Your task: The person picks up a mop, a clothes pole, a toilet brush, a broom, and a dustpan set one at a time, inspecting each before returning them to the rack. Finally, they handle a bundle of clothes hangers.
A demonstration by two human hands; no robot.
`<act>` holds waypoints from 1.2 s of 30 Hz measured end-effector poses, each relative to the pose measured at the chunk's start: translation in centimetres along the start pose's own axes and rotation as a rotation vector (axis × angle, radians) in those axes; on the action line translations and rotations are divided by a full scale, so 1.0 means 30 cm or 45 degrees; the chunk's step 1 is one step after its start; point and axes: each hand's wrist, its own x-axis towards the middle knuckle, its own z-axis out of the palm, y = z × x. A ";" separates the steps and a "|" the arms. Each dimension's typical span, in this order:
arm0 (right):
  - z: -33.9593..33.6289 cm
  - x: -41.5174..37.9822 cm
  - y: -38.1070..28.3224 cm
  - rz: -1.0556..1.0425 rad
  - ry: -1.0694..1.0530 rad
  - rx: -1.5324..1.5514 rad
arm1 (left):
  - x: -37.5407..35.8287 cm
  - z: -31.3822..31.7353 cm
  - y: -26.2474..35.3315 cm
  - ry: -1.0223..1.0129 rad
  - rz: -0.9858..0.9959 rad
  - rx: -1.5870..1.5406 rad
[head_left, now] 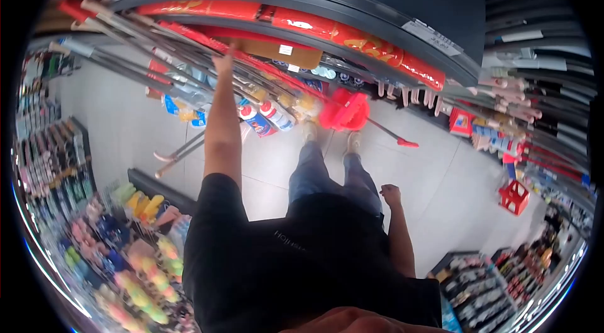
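A person in a dark shirt and jeans stands in a shop aisle. One arm reaches up, its hand [223, 62] touching a brown flat item [277, 51] on a shelf of long-handled mops [145, 40]; its grip is unclear. The other hand [391, 194] hangs clenched, empty, near a red mop bucket [343, 110].

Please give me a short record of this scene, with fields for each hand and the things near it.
place: shop aisle with shelves
left hand: raised to the long handles, beside a brown pad; grip unclear
right hand: closed fist at the side, nothing seen in it
floor: red plastic item near the shoes
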 end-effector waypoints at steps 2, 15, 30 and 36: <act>0.029 -0.057 -0.011 0.054 0.005 0.003 | 0.028 0.009 0.114 0.040 0.034 -0.221; 0.090 -0.116 -0.185 0.017 0.135 0.228 | -0.264 0.001 0.233 0.082 -0.030 -0.636; -0.144 -0.031 -0.507 -0.865 0.017 -0.210 | -1.500 -0.115 0.701 -0.059 0.339 -0.570; -0.309 -0.260 -0.760 -1.519 -0.054 0.330 | -1.970 -0.131 0.948 0.043 0.612 -0.323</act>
